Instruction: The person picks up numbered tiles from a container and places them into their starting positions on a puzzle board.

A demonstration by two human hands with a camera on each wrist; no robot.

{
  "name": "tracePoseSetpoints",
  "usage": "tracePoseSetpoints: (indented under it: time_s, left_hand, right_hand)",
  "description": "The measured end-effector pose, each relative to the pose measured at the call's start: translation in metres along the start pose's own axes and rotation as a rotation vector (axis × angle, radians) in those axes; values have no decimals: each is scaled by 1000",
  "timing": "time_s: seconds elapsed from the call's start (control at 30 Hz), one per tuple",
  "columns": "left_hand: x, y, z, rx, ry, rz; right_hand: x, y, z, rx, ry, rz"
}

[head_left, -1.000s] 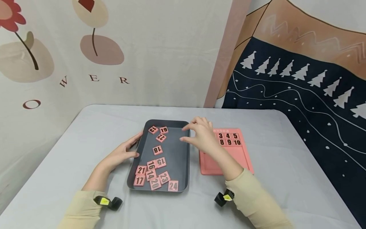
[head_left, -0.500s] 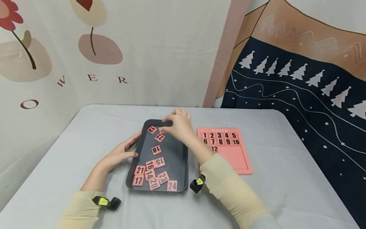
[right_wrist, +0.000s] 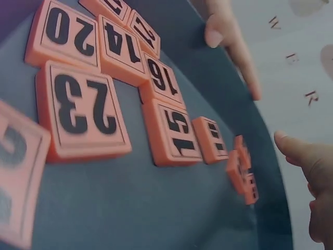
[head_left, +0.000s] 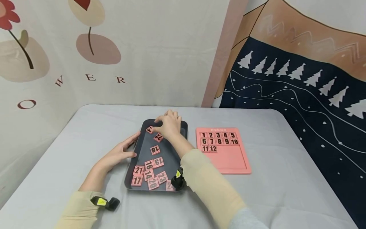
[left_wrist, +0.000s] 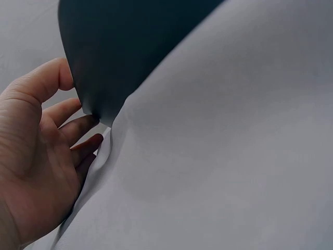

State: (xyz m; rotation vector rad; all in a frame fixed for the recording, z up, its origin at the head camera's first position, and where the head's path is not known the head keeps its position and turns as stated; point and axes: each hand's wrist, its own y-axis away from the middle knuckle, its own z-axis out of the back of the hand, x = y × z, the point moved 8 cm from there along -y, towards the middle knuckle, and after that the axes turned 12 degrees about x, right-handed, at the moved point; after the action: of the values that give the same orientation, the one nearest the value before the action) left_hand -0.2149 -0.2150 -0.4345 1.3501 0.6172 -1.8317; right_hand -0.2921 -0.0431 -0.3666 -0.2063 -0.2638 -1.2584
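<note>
A dark grey tray (head_left: 174,156) holds several pink number tiles. My left hand (head_left: 120,153) rests against the tray's left side, its thumb and fingers spread along the rim; in the left wrist view its fingertips touch the tray's outer wall (left_wrist: 99,62). Over the tray's far end hovers my right hand (head_left: 169,126), thumb and index finger apart, close beside the 13 tile (head_left: 150,129). Just below lies the 22 tile (head_left: 158,137). The 19 tile is hidden behind the right hand. In the right wrist view the 23 tile (right_wrist: 83,112) and 15 tile (right_wrist: 174,133) appear large.
To the tray's right lies a pink number board (head_left: 228,159), with tiles 1 to 12 in order in its upper rows. Nearer me in the tray are the 21 tile (head_left: 138,170), the 17 tile (head_left: 137,180) and several others. A white cloth covers the table (head_left: 274,190).
My right hand has moved left from between board and tray to the tray's far end, uncovering the board's tiles and covering the 19. The left hand stays at the tray's side.
</note>
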Motion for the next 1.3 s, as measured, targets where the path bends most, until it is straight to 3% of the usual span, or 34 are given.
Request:
tracePoseSetpoints:
  time_s: [0.47, 1.3]
  left_hand:
    - [-2, 0, 0, 1, -23, -8]
    - [-2, -1, 1, -10, -45, 13]
  right_hand:
    - [-3, -8, -27, -34, 135, -103]
    - [1, -14, -37, -33, 180, -87]
